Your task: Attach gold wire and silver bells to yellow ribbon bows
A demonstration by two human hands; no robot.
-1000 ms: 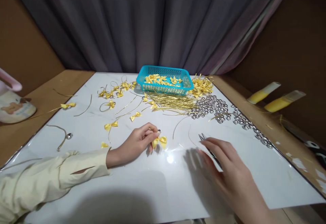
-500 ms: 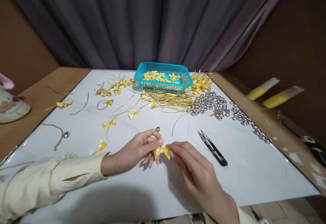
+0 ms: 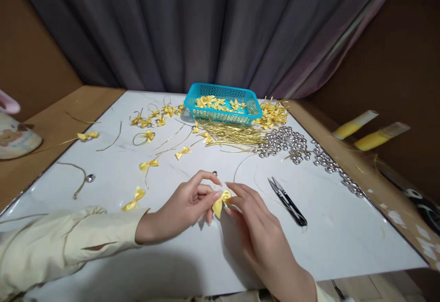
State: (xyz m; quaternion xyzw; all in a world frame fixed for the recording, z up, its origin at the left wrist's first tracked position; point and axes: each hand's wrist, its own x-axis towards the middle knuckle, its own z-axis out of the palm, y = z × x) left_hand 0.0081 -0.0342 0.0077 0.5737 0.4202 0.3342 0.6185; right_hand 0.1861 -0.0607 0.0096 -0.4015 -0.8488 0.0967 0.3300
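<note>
Both hands met over the near middle of the glossy white tabletop (image 3: 343, 242), sharing one small yellow satin ribbon bow (image 3: 222, 201). The left hand (image 3: 187, 203), coming out of a pale cream sleeve (image 3: 68, 242), had its thumb and fingers closed on the bow's left side, and the right hand (image 3: 256, 228) pinched the bow's right side between thumb and forefinger, its other fingers loosely curled. The bow sat just above the surface, between the two sets of fingertips. A small silver bell (image 3: 215, 173) lay just beyond the left hand's knuckles. To the right of the hands, near but apart, lay black-handled thread snips (image 3: 288, 202), closed, blades pointing far and left. Further back stood a turquoise plastic mesh basket (image 3: 223, 115) holding more yellow bows, with a heap of thin gold cords (image 3: 233, 134) in front of it and a spread of silver bells (image 3: 292, 141) to its right. Loose yellow bows (image 3: 148, 164) and looped gold cords lay scattered over the far left of the tabletop, and one more bow (image 3: 134, 199) lay near the cream sleeve. A grey curtain (image 3: 206, 27) hung behind the table.
</note>
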